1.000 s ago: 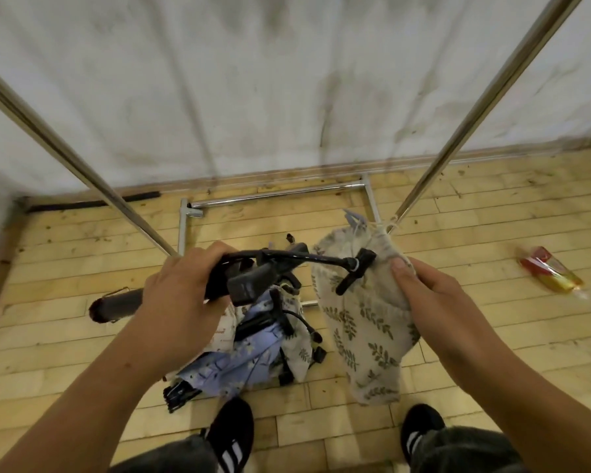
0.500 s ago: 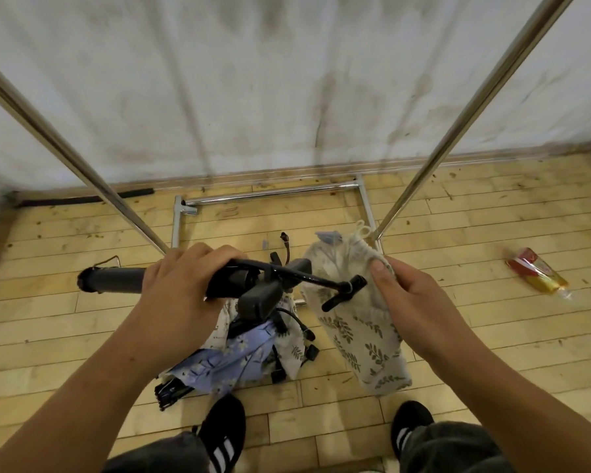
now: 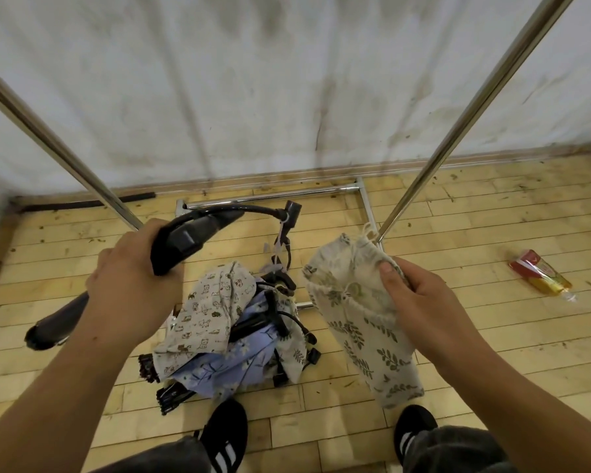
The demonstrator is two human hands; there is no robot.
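My left hand (image 3: 133,281) grips a black handheld device (image 3: 191,233) by its body; its thick handle sticks out lower left and a thin curved arm ends in a small black head (image 3: 292,211) with a white tag. My right hand (image 3: 420,298) pinches the drawstring mouth of a cream cloth pouch (image 3: 365,322) printed with green leaves, which hangs down limp. The device's head is apart from the pouch, up and to its left.
On the wooden floor between my hands lies a pile of printed pouches and black gear (image 3: 232,332). Two slanted steel rack poles (image 3: 458,131) rise on either side, with the rack base (image 3: 273,198) by the wall. A red-yellow wrapper (image 3: 539,276) lies right. My black shoes (image 3: 224,435) stand below.
My left hand has swung the device's thin arm up and away from the pouch mouth; before, its head was right at the pouch. My right hand keeps hold of the pouch.
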